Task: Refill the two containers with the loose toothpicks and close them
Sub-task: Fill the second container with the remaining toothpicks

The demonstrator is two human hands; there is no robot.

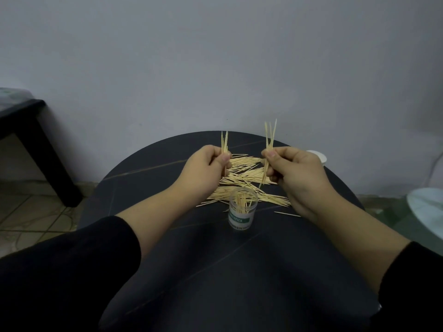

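Observation:
A clear plastic toothpick container (242,213) with a green label stands open and upright on the round dark table (148,188), with several toothpicks inside. Behind it lies a spread pile of loose toothpicks (249,178). My left hand (203,166) pinches a small upright bundle of toothpicks (224,143) above the pile's left side. My right hand (294,173) pinches another bundle (270,137), its tips fanned upward, above the pile's right side. Only one container body is in view.
A white round object (318,156), perhaps a lid or a cup, sits at the table's far right edge, partly behind my right hand. One stray toothpick (286,213) lies right of the container. A dark side table (28,130) stands at the left, and a pale round object (426,207) at the right.

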